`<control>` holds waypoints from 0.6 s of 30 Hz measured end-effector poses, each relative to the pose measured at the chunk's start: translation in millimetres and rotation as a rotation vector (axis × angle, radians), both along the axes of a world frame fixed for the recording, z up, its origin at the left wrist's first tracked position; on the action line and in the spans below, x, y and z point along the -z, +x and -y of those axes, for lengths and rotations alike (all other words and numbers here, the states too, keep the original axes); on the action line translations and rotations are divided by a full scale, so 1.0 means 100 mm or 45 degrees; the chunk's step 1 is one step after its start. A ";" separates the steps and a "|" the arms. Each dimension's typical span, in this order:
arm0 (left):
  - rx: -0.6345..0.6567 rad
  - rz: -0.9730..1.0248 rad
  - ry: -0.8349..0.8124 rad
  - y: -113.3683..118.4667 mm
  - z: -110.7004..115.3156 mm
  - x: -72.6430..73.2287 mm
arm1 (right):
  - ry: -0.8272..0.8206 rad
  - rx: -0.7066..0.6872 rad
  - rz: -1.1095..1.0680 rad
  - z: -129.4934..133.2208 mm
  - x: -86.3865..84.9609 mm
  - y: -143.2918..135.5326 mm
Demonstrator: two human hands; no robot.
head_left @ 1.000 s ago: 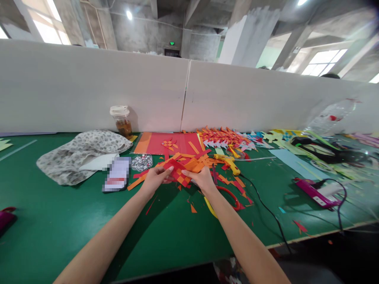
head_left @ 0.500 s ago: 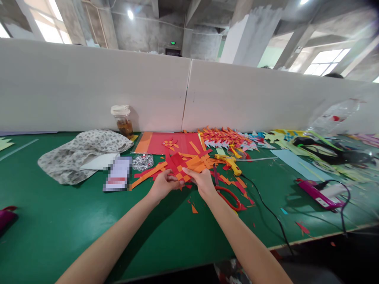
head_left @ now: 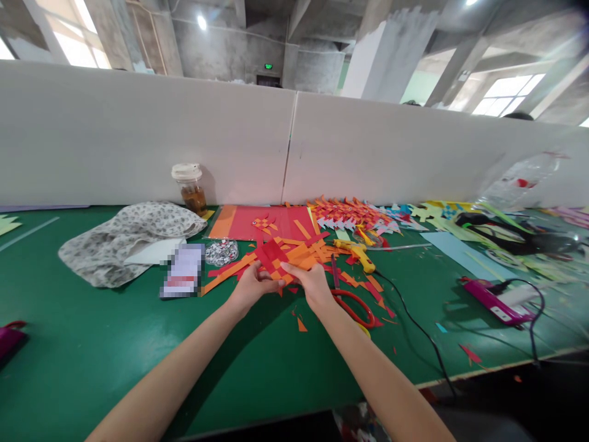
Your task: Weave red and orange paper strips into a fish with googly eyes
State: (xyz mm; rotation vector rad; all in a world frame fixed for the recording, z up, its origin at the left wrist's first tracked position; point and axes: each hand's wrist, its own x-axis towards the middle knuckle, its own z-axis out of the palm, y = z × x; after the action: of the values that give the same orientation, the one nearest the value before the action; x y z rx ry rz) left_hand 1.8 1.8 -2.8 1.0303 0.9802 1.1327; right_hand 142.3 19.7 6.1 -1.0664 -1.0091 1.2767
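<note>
Between my two hands is a woven paper piece [head_left: 272, 255] of red and orange strips, held just above the table. My left hand [head_left: 252, 287] pinches its lower left edge, thumb pointing right. At its right side, my right hand [head_left: 311, 281] grips it with the thumb lying on top. Loose orange paper strips [head_left: 235, 273] and red ones lie around and behind the piece. Beyond it, a finished paper fish [head_left: 264, 223] rests on a red and orange sheet pack [head_left: 289, 220]. Red-handled scissors [head_left: 354, 307] lie beside my right wrist.
A yellow glue gun [head_left: 359, 253] trails a black cord to the right. Several paper fish [head_left: 345, 212] are piled at the back. To the left are a bag of googly eyes [head_left: 221, 252], a phone [head_left: 184, 270], a patterned cloth [head_left: 124, 239] and a drink cup [head_left: 191, 189]. A purple power strip [head_left: 499, 304] sits at right.
The woven piece has tilted and turned slightly, showing more plain red at its upper part. Both hands keep their hold and have shifted slightly left.
</note>
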 end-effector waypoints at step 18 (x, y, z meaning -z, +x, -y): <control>-0.019 -0.033 -0.104 -0.15 -0.04 -0.17 | 0.031 -0.185 0.181 -0.10 -0.12 0.14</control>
State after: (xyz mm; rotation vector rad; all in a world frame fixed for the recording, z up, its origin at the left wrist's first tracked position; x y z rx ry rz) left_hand -13.2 6.1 14.1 0.9756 1.0479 1.0857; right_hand 156.4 29.6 18.4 -1.0933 -1.2251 1.3155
